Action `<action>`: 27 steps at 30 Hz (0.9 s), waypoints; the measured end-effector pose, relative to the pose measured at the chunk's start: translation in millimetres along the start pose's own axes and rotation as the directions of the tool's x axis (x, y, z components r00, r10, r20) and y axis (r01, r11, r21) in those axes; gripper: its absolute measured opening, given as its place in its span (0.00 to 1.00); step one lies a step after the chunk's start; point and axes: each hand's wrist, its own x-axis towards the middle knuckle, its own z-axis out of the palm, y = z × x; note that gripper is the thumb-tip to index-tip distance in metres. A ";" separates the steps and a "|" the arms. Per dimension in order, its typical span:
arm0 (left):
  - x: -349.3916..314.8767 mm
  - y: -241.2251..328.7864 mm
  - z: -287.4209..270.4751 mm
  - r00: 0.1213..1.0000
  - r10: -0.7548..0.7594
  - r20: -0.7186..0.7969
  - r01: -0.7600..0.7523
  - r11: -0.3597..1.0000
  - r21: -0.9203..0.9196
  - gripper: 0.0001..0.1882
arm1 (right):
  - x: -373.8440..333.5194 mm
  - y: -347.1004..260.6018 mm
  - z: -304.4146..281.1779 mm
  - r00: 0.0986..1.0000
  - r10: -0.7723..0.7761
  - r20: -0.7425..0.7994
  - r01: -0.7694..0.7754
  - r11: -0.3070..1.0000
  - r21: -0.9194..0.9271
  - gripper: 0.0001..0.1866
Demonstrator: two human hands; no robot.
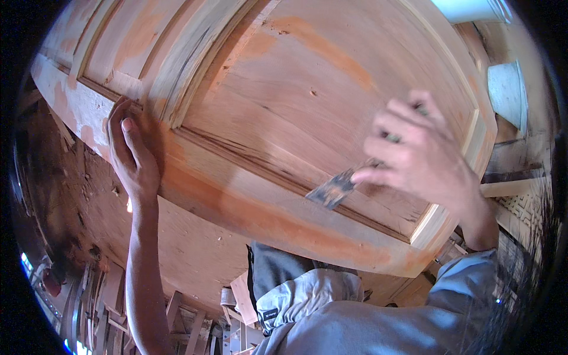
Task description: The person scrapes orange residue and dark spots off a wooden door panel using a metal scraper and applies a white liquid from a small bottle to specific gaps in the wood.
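Observation:
A large wooden panelled door (296, 115) lies before me, its raised mouldings framing recessed panels. Orange filler patches mark the wood in several places. My right hand (414, 148) is closed around a putty knife (332, 189) and is blurred by motion. The knife's worn, smeared blade points down and left, over the moulding along the near edge of the big panel. Its handle is mostly hidden inside my fingers. At the left, my left hand (135, 151) rests on the door's near rail, with fingers stretched toward the corner of another panel and holding nothing.
Beneath the door a brown wooden surface (195, 228) shows. Stacked wood strips (106, 302) stand at the lower left. A pale bluish container (507, 97) sits beyond the door at the right. A wooden bar (513, 188) lies near my right forearm.

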 end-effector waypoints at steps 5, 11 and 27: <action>4.9 -1.7 12.3 1.000 0.008 0.005 -0.007 0.995 -0.100 0.21 | -25.2 -3.5 16.2 0.997 0.050 0.058 -0.044 0.994 -0.099 0.16; -2.9 -21.3 2.8 0.996 -0.093 0.015 0.094 0.983 -0.155 0.20 | -41.8 6.8 3.4 0.994 0.105 -0.002 -0.105 0.994 0.025 0.16; 1.7 -31.9 -1.6 0.986 -0.146 0.085 0.149 0.988 -0.034 0.27 | -154.7 5.9 4.5 0.949 0.305 0.083 -0.292 0.947 -0.135 0.12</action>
